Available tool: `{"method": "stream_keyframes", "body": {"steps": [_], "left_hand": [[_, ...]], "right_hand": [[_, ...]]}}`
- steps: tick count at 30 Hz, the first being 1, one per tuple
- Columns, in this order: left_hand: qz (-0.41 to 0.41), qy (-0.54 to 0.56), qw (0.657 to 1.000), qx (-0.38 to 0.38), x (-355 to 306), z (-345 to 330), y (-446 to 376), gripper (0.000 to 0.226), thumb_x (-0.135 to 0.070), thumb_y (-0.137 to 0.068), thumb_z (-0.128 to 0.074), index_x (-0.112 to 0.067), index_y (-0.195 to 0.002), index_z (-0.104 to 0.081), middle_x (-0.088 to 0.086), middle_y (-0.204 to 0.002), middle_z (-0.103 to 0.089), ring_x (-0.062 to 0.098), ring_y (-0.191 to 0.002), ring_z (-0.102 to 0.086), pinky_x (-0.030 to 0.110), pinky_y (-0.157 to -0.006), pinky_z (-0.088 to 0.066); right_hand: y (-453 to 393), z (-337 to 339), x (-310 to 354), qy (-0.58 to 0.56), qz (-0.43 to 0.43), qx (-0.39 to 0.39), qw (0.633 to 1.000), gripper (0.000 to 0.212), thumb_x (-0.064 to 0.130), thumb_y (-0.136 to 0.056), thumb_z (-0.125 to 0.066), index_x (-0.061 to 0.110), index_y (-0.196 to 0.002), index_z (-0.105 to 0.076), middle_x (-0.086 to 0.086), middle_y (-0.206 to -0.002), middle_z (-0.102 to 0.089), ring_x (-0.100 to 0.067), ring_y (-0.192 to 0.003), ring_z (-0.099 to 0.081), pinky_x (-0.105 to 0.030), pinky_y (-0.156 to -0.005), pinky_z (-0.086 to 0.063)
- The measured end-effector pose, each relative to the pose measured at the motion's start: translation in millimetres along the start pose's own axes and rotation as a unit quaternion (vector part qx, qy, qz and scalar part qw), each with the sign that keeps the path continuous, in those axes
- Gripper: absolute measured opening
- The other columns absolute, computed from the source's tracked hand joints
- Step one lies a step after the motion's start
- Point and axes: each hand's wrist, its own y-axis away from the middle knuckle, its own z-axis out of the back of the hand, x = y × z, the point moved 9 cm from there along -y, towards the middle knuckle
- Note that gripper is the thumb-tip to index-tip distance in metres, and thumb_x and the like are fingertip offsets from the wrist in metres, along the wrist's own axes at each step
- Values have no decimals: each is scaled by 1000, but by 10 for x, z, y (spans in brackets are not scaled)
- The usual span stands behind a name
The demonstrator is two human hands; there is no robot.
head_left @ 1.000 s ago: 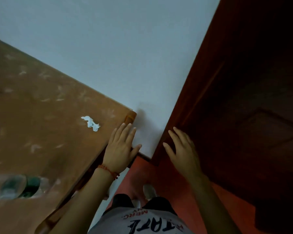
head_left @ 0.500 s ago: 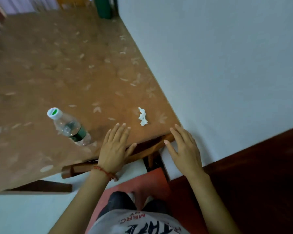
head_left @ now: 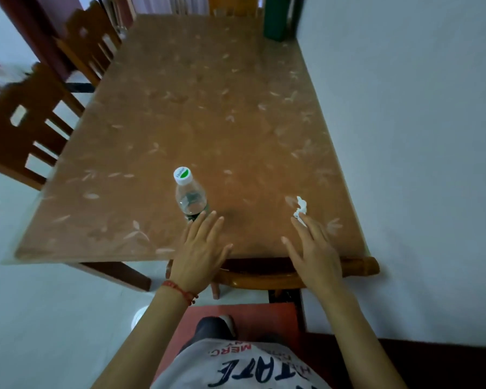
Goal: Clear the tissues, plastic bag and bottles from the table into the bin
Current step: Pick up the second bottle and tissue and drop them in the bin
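Brown leaf-patterned tabletop: both grips spread flat, left hand by the clear plastic bottle, right hand touching the crumpled white tissue near the right edge.

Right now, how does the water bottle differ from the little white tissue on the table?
The bottle stands upright, clear plastic with a white and green cap; the tissue lies flat, crumpled and opaque white. The bottle is much the larger. The bottle sits just beyond the left hand; the tissue lies at the fingertips of the right hand, nearer the wall. Both rest on the table near its front edge, neither gripped.
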Motion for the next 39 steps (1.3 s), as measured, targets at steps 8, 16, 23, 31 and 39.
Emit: {"method": "stream_keyframes", "body": {"steps": [8, 16, 23, 31, 39], "left_hand": [[31, 130, 972, -194, 435, 471, 86, 39, -28, -83, -50, -2, -112, -55, 21, -111, -61, 31, -103, -57, 43, -88, -49], [172, 239, 934, -203, 892, 396, -147, 69, -37, -74, -68, -1, -128, -44, 21, -127, -53, 34, -116, -50, 37, -97, -39], [227, 358, 898, -121, 1068, 50, -436, 80, -29, -66, -78, -15, -134, -38, 5, -133, -47, 20, -118, -47, 40, -98, -42], [245, 411, 872, -106, 1114, -100, -561, 65, -21, -66, -78, -11, -121, -44, 6, -122, -55, 19, -108, -53, 36, -91, -45], [220, 504, 833, -56, 839, -83, -757, 53, -13, -69, -76, -7, -116, -52, 7, -112, -61, 21, -101, -59, 34, -85, -50]], "right_hand": [[-199, -175, 112, -7, 8, 18, 1000, 50, 41, -92, -44, 10, -130, -49, -9, -140, -45, -23, -130, -41, -43, -100, -42], [-321, -244, 113, 0, 10, 17, 1000, 57, 48, -90, -32, 9, -129, -51, -8, -141, -45, -23, -129, -42, -42, -98, -45], [-372, -302, 88, -12, 8, 21, 1000, 50, 42, -93, -43, 10, -130, -49, -7, -142, -44, -22, -130, -41, -44, -97, -45], [-467, -284, -30, -65, -26, 14, 997, 47, 34, -91, -51, 12, -132, -48, -4, -145, -40, -20, -133, -37, -36, -100, -40], [-580, -350, -553, -158, -139, 4, 977, 44, 26, -89, -58, 18, -131, -49, -2, -136, -50, -11, -116, -50, -19, -90, -41]]}}
